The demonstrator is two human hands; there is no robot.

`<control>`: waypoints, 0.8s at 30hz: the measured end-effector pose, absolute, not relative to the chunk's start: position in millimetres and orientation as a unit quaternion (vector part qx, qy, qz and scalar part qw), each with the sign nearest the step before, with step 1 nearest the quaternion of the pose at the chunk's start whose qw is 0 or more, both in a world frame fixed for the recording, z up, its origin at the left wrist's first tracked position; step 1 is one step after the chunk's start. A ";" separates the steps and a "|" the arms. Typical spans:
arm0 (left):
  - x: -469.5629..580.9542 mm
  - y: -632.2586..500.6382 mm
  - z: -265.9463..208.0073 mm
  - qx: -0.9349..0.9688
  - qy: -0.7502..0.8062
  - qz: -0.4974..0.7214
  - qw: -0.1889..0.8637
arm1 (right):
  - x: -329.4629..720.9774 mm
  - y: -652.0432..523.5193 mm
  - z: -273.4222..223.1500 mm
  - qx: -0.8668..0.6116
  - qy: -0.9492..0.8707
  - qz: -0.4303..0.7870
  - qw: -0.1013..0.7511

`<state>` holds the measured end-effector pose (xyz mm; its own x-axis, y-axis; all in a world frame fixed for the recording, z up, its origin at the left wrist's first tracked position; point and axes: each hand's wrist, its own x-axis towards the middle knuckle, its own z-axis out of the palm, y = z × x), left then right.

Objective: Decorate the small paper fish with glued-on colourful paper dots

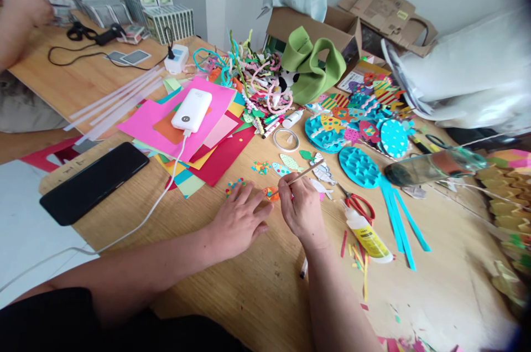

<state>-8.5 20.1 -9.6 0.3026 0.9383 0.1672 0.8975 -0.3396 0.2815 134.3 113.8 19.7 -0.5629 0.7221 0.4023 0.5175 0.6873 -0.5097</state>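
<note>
My right hand (302,205) pinches a thin wooden stick (306,170), its lower tip down at a small orange paper fish (271,193) on the table. Fingers spread, my left hand (238,219) lies on the wood just left of that fish. Small coloured paper dots (234,186) form a pile by its fingertips, and a second pile of dots (261,167) sits farther back. Beyond my right hand are a blue dotted paper fish (281,169), a pale green one (291,162) and white fish cutouts (323,172).
Right of my hand lie red-handled scissors (362,205) and a glue bottle (369,236). Blue paper jellyfish (359,167) and a glass bottle (435,166) are farther right. A white power bank (192,110) rests on coloured paper; its cable crosses near my left arm. Another person's hand (25,9) is at far left.
</note>
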 end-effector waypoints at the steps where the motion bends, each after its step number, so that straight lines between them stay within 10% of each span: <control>1: -8.4 20.0 -9.6 0.804 0.571 0.151 0.069 | 134.1 114.0 19.7 -0.358 -0.867 0.170 0.302; 24: -9.4 19.0 -11.4 0.802 0.577 0.137 0.069 | 140.5 117.5 17.9 -0.462 -0.775 0.188 0.388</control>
